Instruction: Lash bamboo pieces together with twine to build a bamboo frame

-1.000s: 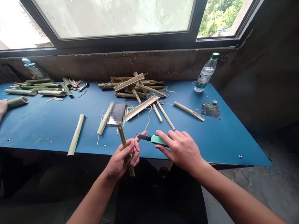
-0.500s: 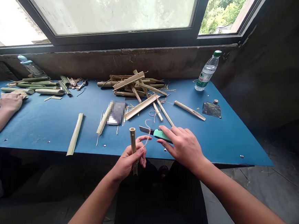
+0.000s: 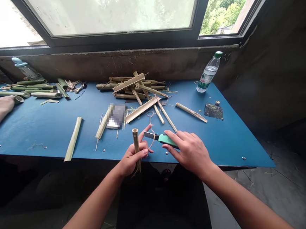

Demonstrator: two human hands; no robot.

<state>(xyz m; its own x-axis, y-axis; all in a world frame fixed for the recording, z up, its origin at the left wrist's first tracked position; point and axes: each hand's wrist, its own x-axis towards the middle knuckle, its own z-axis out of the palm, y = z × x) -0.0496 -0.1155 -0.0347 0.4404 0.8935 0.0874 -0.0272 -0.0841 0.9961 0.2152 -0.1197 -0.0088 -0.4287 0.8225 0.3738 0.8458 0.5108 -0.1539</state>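
My left hand is wrapped round a short hollow bamboo tube, held nearly upright over the front edge of the blue table. A thin reddish string runs from the fingers of that hand up onto the table. My right hand grips a utility knife with a teal handle. Its blade points left and lies close to the string and my left index finger.
A pile of split bamboo strips lies mid-table, with loose strips nearer the front. Green bamboo tubes lie far left, where another person's hand rests. A water bottle stands back right beside a dark pad.
My left hand turned the bamboo tube from slanted to nearly upright. The knife moved up a little toward the string. The other person's hand shifted along the tubes at the far left.
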